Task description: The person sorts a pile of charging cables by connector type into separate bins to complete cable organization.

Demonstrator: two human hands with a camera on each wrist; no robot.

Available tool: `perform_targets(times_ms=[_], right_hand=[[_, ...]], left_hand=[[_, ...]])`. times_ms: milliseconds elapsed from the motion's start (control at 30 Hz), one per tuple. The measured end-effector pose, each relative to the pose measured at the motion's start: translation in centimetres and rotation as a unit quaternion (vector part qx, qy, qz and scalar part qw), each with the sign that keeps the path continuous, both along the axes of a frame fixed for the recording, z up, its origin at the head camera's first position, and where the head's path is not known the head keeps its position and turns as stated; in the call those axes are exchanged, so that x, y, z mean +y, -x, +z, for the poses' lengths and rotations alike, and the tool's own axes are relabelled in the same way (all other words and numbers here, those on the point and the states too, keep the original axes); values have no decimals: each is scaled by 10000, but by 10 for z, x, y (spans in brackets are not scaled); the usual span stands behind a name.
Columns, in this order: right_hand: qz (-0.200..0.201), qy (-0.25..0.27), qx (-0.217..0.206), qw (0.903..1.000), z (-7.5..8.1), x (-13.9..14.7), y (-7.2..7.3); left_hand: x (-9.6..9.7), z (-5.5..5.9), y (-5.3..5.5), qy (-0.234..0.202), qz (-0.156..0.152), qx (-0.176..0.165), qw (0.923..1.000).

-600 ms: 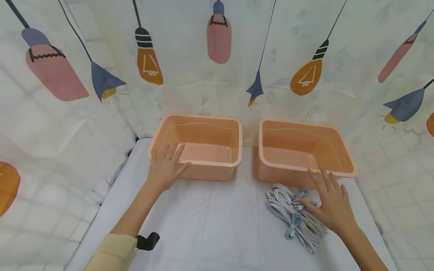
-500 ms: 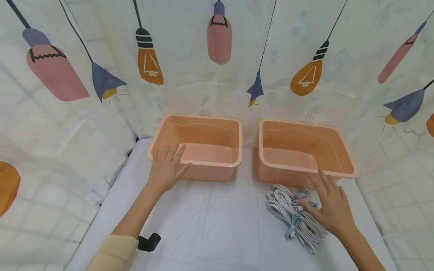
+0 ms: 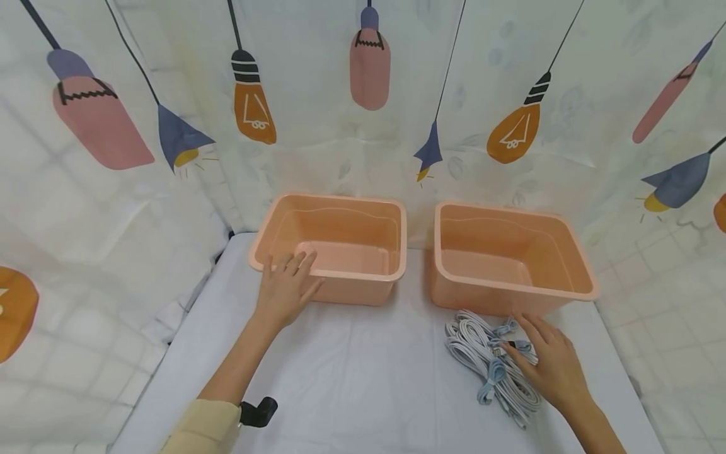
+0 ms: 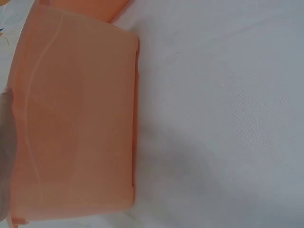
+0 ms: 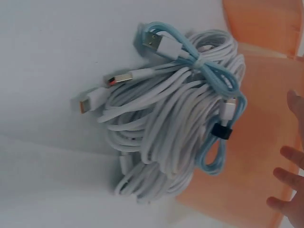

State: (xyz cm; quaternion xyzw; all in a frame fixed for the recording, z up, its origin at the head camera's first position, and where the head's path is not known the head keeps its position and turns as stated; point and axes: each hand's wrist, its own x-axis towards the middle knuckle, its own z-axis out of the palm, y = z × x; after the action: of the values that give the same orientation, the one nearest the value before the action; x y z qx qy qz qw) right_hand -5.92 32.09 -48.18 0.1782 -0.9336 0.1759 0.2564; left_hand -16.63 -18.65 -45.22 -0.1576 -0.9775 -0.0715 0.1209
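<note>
Several bundled USB cables, white coils [image 5: 171, 118] with two light blue ones [image 5: 213, 78], lie in a pile on the white tabletop. My right hand [image 3: 553, 362] hovers at the pile's right side, fingers spread, nothing held. In the right wrist view its fingertips [image 5: 287, 178] show at the right edge, apart from the cables. My left hand [image 3: 283, 290] is at the front rim of the left peach plastic bin [image 3: 363, 287], fingers extended; whether it touches the rim is unclear. Only a sliver of that hand [image 4: 5, 156] appears in the left wrist view.
A second peach bin [image 3: 471, 290] stands to the right, just behind the cables, and no contents show in either bin. A patterned cloth [image 3: 317, 151] with printed lamps hangs behind the white table [image 3: 363, 372]. A black strap mount [image 3: 258, 413] sticks out from the left wrist.
My right hand has lowered toward the cables, away from the right bin's rim. The left hand has drawn slightly back and right. The whole head view has shifted a little.
</note>
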Motion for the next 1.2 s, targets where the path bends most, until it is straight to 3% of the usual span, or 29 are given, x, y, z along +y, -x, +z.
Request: perform_targets(times_ms=[300,500,767,1033,1200], right_hand=[[103,92,-273,9995,-19,8,1],[-70,-19,-529,9986,-32,13,0],[-235,-269,-842,9958,-44,16,1],[-310,-408,-927,9944,-44,15,1],[-264,-566,-721,9954,-42,16,1]], left_hand=[[3,-10,1,-217,-262,827,9960],[2,-17,3,-509,-481,1252,9897],[1,-19,4,-967,-620,1234,9857],[0,-22,7,-1201,-795,1356,9802],[0,-21,7,-1301,-770,1192,9813]])
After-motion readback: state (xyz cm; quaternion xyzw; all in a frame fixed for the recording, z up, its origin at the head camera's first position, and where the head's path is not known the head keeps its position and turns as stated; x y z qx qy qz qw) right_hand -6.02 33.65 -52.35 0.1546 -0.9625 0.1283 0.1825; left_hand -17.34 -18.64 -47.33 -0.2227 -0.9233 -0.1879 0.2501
